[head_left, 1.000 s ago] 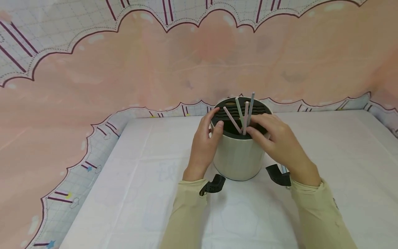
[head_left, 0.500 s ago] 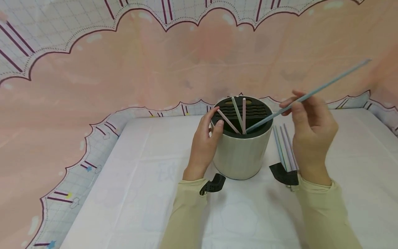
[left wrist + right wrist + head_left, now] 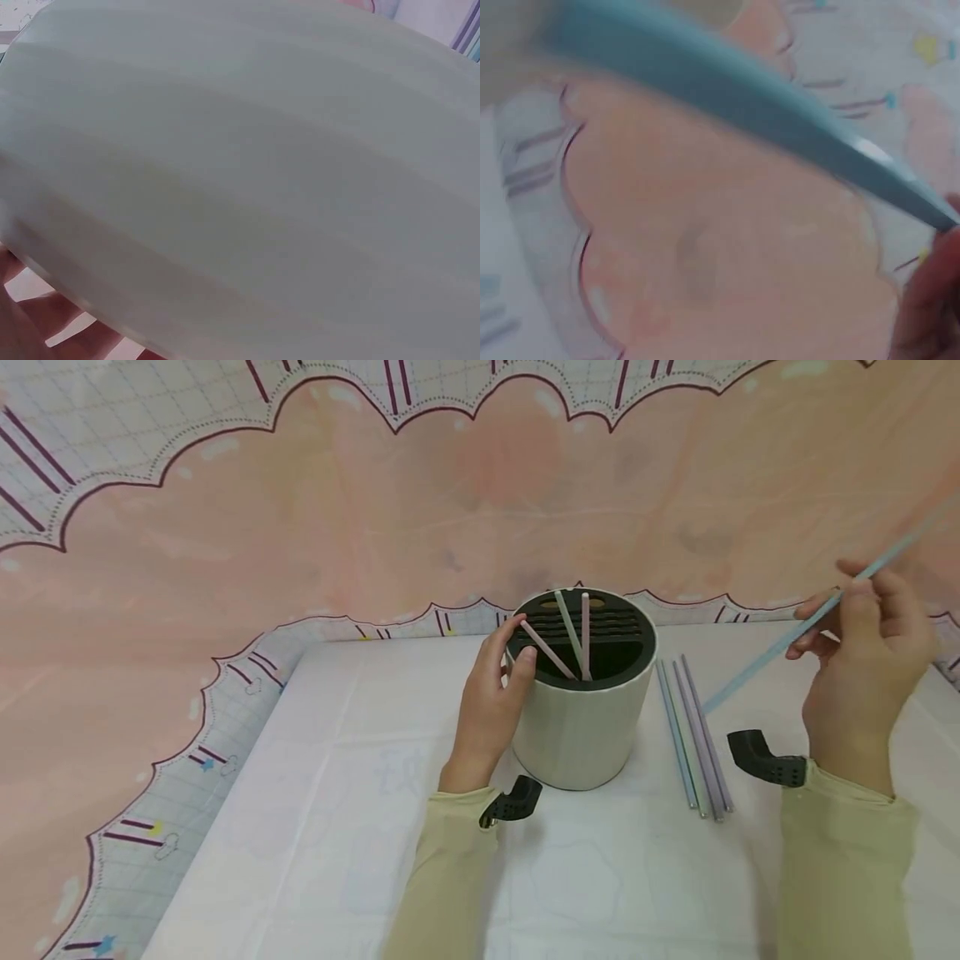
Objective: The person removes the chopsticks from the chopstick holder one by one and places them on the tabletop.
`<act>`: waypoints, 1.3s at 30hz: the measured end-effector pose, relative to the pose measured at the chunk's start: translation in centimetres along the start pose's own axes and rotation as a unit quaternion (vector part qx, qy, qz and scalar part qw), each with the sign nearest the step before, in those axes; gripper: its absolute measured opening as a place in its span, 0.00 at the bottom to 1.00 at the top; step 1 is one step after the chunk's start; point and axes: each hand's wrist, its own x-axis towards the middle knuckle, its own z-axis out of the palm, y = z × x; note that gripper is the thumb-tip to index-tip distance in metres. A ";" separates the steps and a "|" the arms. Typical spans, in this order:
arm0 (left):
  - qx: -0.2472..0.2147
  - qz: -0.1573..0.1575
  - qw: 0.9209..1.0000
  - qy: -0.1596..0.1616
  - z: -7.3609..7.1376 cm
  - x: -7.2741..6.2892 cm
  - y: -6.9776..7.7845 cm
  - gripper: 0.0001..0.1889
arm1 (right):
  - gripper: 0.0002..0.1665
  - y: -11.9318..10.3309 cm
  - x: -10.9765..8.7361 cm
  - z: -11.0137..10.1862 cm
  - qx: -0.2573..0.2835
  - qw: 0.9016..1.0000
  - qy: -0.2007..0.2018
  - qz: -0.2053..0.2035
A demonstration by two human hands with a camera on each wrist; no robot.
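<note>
A light-coloured cylindrical utensil holder [image 3: 581, 735] with a black slotted top stands upright on the white table. My left hand [image 3: 487, 702] grips its left side, thumb and index finger at the rim; its wall [image 3: 240, 172] fills the left wrist view, fingers showing at the lower left. Leaning in the holder's opening are a green chopstick [image 3: 568, 623] and two pink ones [image 3: 585, 635]. Well to the right, my right hand [image 3: 873, 668] pinches a blue chopstick [image 3: 772, 652] slanting up to the right. The same chopstick [image 3: 780, 120] crosses the right wrist view, blurred.
Several chopsticks [image 3: 697, 741] in blue, green and purple lie side by side on the table, just right of the holder. Behind the table [image 3: 360, 827] hangs a peach cloth [image 3: 390, 527] with a scalloped white border. Black wrist cameras [image 3: 765, 760] sit at both sleeves.
My right hand has drawn the blue chopstick out of the holder and carried it to the right, uncovering the chopsticks on the table. The left hand stays on the holder.
</note>
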 end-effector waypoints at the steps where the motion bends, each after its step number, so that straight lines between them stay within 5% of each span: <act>1: 0.000 -0.001 1.000 0.000 0.0 0.0 0.0 0.27 | 0.15 0.5 0.1 -0.5 -0.080 0.996 -0.022 0.021; 2: 0.000 -0.001 1.000 0.000 0.0 0.0 0.0 0.27 | 0.15 1.0 0.3 -1.0 -0.165 0.984 -0.045 0.055; 3: 0.001 -0.002 1.000 0.001 0.1 0.0 -0.1 0.27 | 0.17 1.5 0.3 -1.5 -0.262 0.959 -0.075 0.072; 6: 0.000 -0.001 1.000 0.004 0.1 0.0 -0.1 0.27 | 0.22 3.1 0.5 -2.5 -0.500 0.842 -0.181 0.094; 8: -0.001 -0.001 1.000 0.005 0.2 0.0 -0.1 0.27 | 0.26 4.0 0.6 -3.1 -0.569 0.776 -0.249 0.114; 11: -0.002 -0.002 1.000 0.003 0.2 0.0 -0.1 0.27 | 0.28 5.1 0.6 -4.0 -0.589 0.719 -0.334 0.160; 14: -0.002 -0.002 1.000 -0.001 0.1 -0.1 -0.1 0.26 | 0.31 5.9 0.6 -5.0 -0.587 0.682 -0.381 0.214; 21: -0.001 -0.004 1.000 -0.002 0.0 -0.3 0.0 0.27 | 0.35 7.7 0.5 -6.7 -0.592 0.638 -0.409 0.274; 28: -0.001 -0.004 1.000 -0.002 -0.1 -0.3 -0.1 0.27 | 0.34 8.9 -0.2 -7.2 -0.590 0.620 -0.400 0.326; 32: -0.003 -0.004 1.000 -0.003 -0.2 -0.2 -0.1 0.27 | 0.32 9.0 -0.4 -7.3 -0.584 0.622 -0.392 0.344; 36: -0.004 -0.004 1.000 -0.004 -0.2 -0.2 -0.1 0.27 | 0.32 8.8 -0.3 -7.3 -0.595 0.629 -0.393 0.309; 39: -0.005 -0.002 1.000 -0.005 -0.2 -0.2 0.0 0.27 | 0.31 8.6 -0.1 -6.9 -0.594 0.651 -0.385 0.274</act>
